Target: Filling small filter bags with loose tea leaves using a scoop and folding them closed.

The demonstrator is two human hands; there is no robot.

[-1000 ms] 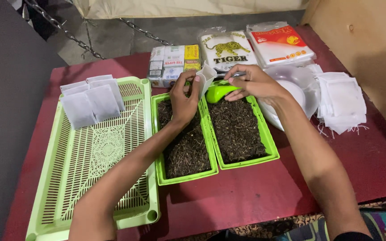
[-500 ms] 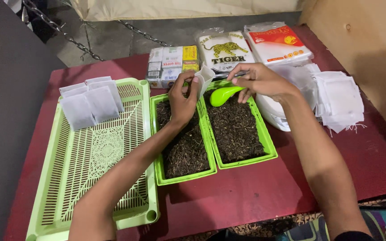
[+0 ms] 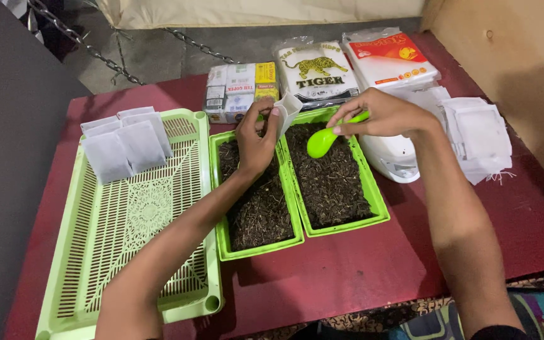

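On the red desk (image 3: 360, 264), above two green trays of loose tea (image 3: 332, 182), a green scoop (image 3: 322, 141) is gripped by the right hand (image 3: 382, 116) fingers, while a white paper pouch (image 3: 286, 110) is pinched by the left hand (image 3: 256, 141) fingers.

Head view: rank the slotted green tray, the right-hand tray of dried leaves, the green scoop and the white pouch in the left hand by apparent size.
1. Slotted green tray
2. Leaf tray
3. and 4. Green scoop and white pouch look alike; hands partly cover both, so unranked.

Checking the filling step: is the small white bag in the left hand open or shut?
Open: the left hand pinches the bag with its mouth spread toward the green scoop.
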